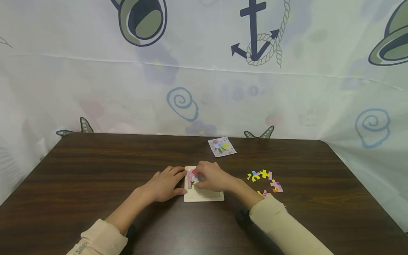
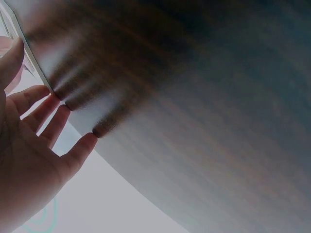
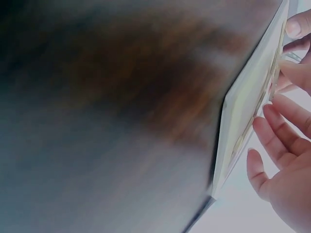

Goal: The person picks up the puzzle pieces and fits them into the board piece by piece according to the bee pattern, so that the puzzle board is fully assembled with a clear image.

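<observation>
A pale wooden puzzle tray [image 1: 204,199] lies on the table, with pink picture pieces [image 1: 190,178] along its left side. My left hand [image 1: 165,184] steadies the tray's left edge, its fingers spread and fairly straight; the fingertips meet the rim in the left wrist view. Over the upper part of the tray, my right hand [image 1: 213,176] has its thumb and fingers bent together around a small puzzle piece [image 1: 196,180], mostly hidden by the hand. From the right wrist view, the fingers [image 3: 272,141] of that hand come down at the tray's surface.
Several loose puzzle pieces [image 1: 276,186] in yellow, pink and blue lie to the right of the tray, beside the right forearm. A square picture card [image 1: 222,146] with a bee lies behind the tray. A patterned curtain [image 1: 210,95] hangs beyond the dark wooden table [image 1: 95,170].
</observation>
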The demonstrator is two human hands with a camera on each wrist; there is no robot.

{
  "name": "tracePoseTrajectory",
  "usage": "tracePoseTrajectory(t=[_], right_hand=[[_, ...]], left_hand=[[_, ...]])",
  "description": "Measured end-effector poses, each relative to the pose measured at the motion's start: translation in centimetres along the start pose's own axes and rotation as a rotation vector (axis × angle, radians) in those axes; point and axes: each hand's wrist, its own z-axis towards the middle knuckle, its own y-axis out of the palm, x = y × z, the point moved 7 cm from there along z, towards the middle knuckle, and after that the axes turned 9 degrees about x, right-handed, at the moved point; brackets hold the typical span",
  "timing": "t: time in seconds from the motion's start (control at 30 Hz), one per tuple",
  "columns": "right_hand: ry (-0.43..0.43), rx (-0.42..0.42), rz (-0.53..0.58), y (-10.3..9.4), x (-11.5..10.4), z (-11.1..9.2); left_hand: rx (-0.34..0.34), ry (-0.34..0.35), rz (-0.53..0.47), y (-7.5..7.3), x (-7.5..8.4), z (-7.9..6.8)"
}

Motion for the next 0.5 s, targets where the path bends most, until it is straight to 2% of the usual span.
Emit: tracePoseTrajectory(t=[0.5], right_hand=[[0.043, -0.012, -0.031, 0.61, -0.36, -0.45]], left_hand=[[0.016, 0.018, 0.002, 0.13, 0.12, -0.58]])
